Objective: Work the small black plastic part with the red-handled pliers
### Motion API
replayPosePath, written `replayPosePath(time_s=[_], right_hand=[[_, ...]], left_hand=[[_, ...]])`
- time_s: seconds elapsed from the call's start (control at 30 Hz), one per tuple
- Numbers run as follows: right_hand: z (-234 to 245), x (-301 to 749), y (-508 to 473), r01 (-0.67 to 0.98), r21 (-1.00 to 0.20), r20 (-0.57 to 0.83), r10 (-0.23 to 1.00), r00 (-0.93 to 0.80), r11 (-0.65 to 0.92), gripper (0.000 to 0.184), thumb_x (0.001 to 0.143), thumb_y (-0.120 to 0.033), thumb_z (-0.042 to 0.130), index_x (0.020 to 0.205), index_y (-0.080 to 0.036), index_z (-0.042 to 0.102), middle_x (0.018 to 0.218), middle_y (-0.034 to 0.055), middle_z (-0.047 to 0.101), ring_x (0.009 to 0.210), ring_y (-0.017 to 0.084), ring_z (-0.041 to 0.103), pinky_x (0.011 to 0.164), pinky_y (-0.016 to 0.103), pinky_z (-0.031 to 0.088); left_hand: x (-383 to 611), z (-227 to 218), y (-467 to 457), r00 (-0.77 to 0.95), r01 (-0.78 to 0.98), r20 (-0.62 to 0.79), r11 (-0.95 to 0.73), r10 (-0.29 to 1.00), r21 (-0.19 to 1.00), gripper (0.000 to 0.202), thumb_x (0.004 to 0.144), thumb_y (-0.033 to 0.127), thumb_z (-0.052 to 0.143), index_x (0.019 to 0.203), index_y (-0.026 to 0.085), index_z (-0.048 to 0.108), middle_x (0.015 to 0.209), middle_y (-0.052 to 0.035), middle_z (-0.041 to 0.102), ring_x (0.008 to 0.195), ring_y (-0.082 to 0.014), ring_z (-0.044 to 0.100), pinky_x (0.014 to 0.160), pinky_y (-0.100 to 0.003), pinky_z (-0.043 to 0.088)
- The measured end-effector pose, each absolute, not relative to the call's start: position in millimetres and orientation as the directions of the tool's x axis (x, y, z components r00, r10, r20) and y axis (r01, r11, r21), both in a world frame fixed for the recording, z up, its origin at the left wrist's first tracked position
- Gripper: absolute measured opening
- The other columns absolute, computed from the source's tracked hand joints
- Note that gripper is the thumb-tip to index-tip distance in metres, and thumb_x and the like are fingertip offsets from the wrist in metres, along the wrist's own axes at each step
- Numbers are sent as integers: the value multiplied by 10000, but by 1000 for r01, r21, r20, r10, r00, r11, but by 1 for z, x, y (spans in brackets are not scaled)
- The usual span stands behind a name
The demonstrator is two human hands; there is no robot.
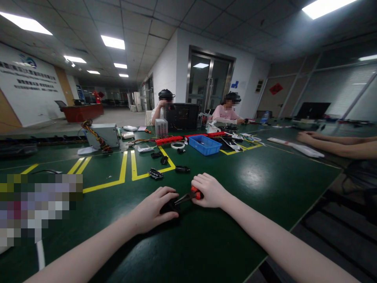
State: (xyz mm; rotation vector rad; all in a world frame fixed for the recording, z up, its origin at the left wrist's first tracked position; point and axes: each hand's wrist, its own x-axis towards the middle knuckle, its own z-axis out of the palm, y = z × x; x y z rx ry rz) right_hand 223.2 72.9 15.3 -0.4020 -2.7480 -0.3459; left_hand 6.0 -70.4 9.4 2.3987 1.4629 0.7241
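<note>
Fingers wrapped round the red and black handles, my right hand (208, 190) holds a pair of needle-nose pliers (183, 199) low over the green table. The jaws point left at a small black part (170, 206), which my left hand (156, 208) grips between thumb and fingers. The part's shape is mostly hidden by that hand. The jaw tips reach the part; whether they are clamped on it I cannot tell. Beyond my hands lie several black plastic pieces, among them a ribbed one (155, 173) and a longer one (182, 169).
A blue bin (204, 145) stands past the black pieces, near red power strips (169, 140). At the left is a metal power supply box (103, 136) with wires. Two people sit across the table behind a black computer case (182, 116). Another person's forearms (338, 143) rest at the right.
</note>
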Motion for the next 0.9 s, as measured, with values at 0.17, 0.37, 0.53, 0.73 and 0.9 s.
replayPosePath(time_s=[0.17,0.37,0.53,0.73,0.9], right_hand=[[15,223,73,304,191,350,225,-910,933,249,720,-383,635,763,-177,501,805,33,547,749,170,461,690,289,299],[16,223,72,302,188,331,229,-915,934,246,725,-382,631,760,-176,501,801,35,547,742,168,464,683,286,302],[17,223,71,288,188,312,221,-924,939,251,728,-389,631,759,-175,504,797,33,545,742,165,468,676,280,308],[19,223,70,280,181,293,220,-931,943,263,723,-399,642,767,-176,511,809,34,546,752,167,475,678,281,314],[18,223,70,299,184,298,237,-925,936,254,720,-387,644,764,-177,509,812,36,547,752,168,471,686,283,318]], left_hand=[[6,6,-70,366,773,331,-482,870,412,526,850,372,616,1331,263,435,1346,-86,440,1212,-261,450,1039,-454,405],[5,2,-70,361,783,379,-498,852,373,561,797,292,665,1314,266,450,1375,-86,410,1249,-270,419,1051,-470,398],[5,1,-70,379,771,404,-526,832,359,559,761,241,684,1281,258,480,1357,-95,422,1236,-273,429,1033,-464,414],[7,5,-69,403,770,375,-530,835,355,490,751,256,682,1219,246,537,1308,-94,462,1176,-277,469,995,-451,438],[7,8,-71,387,792,327,-492,862,360,408,809,332,639,1198,241,558,1268,-84,488,1131,-255,489,982,-423,441]])
